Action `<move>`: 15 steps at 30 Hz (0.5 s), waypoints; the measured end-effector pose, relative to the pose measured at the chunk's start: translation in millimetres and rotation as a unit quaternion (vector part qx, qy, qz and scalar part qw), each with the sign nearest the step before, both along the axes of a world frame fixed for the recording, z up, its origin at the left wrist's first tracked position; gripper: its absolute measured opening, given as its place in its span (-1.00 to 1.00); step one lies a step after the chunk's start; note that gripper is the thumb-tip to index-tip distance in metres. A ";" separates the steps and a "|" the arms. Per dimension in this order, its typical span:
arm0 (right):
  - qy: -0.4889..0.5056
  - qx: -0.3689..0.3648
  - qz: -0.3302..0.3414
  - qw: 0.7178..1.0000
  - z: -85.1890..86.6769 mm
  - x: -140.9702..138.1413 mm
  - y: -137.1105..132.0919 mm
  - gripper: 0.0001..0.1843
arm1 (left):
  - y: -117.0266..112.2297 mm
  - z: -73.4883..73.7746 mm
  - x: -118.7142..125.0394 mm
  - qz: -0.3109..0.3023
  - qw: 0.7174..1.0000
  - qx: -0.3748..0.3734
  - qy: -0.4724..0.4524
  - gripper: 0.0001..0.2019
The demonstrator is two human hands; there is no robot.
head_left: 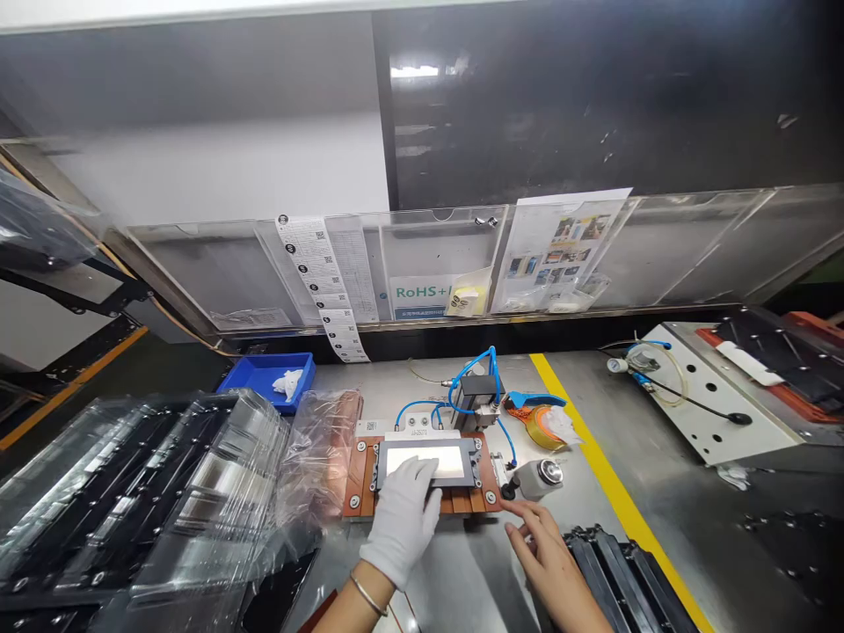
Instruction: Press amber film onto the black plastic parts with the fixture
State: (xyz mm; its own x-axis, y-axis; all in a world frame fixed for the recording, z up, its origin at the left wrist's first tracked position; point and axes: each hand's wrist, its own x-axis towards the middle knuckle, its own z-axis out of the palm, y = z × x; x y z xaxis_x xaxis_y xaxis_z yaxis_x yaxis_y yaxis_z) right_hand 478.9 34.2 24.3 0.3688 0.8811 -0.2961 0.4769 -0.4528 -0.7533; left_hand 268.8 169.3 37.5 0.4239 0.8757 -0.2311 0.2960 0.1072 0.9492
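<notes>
My left hand [403, 514], in a white glove, rests with its fingers stretched over a black rectangular part [379, 464] with a pale shiny panel [428, 453]. That part sits in a reddish-brown fixture [361, 488] with bolts at its corners. My bare right hand [537, 545] is at the fixture's right front corner, fingers apart, close to a black knob [510, 488]; nothing shows in it. Whether its fingertip touches the fixture is unclear. Behind the part stands a dark block-shaped device [476, 400] with blue air hoses [493, 374].
Clear plastic trays [217, 492] with black parts fill the left side. A blue bin [243, 374] holds crumpled white material. Right of the fixture are a bottle [531, 482], a yellow tape roll [546, 426] and stacked black parts [623, 576]. A white perforated box [716, 396] stands farther right.
</notes>
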 end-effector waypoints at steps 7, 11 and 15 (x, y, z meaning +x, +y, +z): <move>-0.163 -0.025 0.056 0.985 -8.9 19.2 38.0 -0.52 | 4.4 -16.3 12.8 -0.064 0.984 0.129 0.102 -0.39; -0.158 -0.042 0.050 0.985 -1.0 19.9 37.2 -0.56 | 9.4 -9.8 4.0 -0.049 0.975 0.180 0.120 -0.25; -0.128 -0.036 0.024 0.991 1.3 16.7 31.4 -0.55 | 21.0 -4.3 -28.7 0.044 0.959 0.201 0.197 -0.28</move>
State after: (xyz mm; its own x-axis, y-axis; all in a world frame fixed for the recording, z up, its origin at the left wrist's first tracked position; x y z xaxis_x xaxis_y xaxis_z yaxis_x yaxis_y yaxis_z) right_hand 495.6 65.7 25.6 0.3982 0.8794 -0.2610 0.6698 -0.4731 -0.5723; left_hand 240.1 190.3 33.2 0.2942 0.9557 0.0056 0.6469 -0.2034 0.7349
